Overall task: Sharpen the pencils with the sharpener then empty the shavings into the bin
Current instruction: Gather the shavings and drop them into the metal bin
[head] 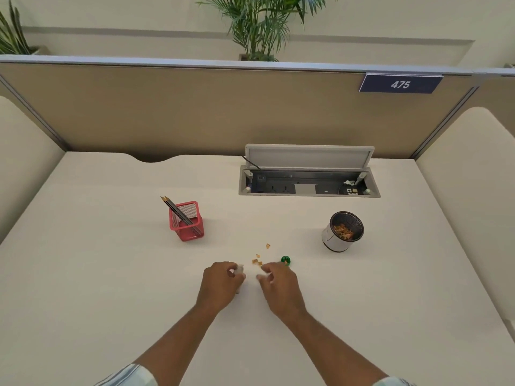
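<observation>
The dark pencils (181,215) stand in the red mesh holder (187,222), and the small round bin (343,231) holds shavings. Loose orange shavings (257,262) remain on the white surface (111,274). The left hand (220,282) holds a small pale object, perhaps part of the sharpener; the right hand (278,282) pinches shavings beside a green piece (286,259). The task seems almost finished.

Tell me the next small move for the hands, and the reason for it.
Probably the right hand should pinch up the loose shavings on the desk and carry them to the bin, which already holds shavings. The pencils stand in the red holder, so only cleanup seems left.
</observation>
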### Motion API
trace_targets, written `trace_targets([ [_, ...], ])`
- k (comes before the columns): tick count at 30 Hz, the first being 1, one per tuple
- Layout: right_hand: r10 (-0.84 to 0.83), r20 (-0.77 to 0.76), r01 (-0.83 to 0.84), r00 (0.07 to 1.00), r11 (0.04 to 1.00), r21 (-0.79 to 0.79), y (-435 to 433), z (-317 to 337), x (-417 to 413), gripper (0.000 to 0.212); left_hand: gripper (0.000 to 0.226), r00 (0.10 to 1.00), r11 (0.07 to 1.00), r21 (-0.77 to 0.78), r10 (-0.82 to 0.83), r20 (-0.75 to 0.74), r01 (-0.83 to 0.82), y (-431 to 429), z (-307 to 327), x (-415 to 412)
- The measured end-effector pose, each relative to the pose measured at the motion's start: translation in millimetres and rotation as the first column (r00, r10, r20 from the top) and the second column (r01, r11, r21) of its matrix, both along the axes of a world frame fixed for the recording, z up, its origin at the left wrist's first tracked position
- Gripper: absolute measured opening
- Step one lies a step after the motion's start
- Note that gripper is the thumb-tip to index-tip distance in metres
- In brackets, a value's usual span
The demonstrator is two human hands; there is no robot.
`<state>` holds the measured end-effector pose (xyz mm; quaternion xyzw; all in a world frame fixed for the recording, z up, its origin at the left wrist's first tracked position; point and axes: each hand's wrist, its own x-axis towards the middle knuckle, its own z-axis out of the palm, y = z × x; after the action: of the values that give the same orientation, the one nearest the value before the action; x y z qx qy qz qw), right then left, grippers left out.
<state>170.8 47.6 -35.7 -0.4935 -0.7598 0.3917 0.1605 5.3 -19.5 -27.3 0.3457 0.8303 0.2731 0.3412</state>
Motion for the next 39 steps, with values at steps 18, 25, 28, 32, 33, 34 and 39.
trace_targets([
  [18,0.36,0.576,-0.56,0.734,0.801,0.213,45,-9,-58,0.025,0.025,0.997,0.994,-0.089,0.052,-0.053,-0.057,-1,-17,-21],
  [25,0.368,0.663,-0.615,0.651,0.769,0.177,24,-7,-34,0.028,0.027,0.997,0.994,-0.083,0.073,-0.027,-0.075,-1,-18,-20],
  [28,0.377,0.65,-0.621,0.659,0.761,0.188,21,-5,-33,0.03,0.026,0.997,0.993,-0.084,0.077,-0.021,-0.079,-1,-18,-20],
  [32,0.384,0.677,-0.621,0.628,0.771,0.14,20,-1,-34,0.03,0.026,0.996,0.993,-0.084,0.081,-0.03,-0.083,-2,-16,-19],
  [33,0.381,0.672,-0.604,0.634,0.787,0.124,22,0,-35,0.029,0.026,0.996,0.993,-0.089,0.077,-0.035,-0.08,-1,-16,-19],
  [34,0.372,0.657,-0.573,0.655,0.812,0.111,25,-1,-36,0.029,0.026,0.997,0.993,-0.093,0.075,-0.034,-0.078,-1,-16,-19],
  [39,0.099,0.32,-0.094,0.942,0.995,-0.033,52,9,-27,0.027,0.021,0.997,0.991,-0.105,0.075,-0.026,-0.077,-1,-14,-20],
])
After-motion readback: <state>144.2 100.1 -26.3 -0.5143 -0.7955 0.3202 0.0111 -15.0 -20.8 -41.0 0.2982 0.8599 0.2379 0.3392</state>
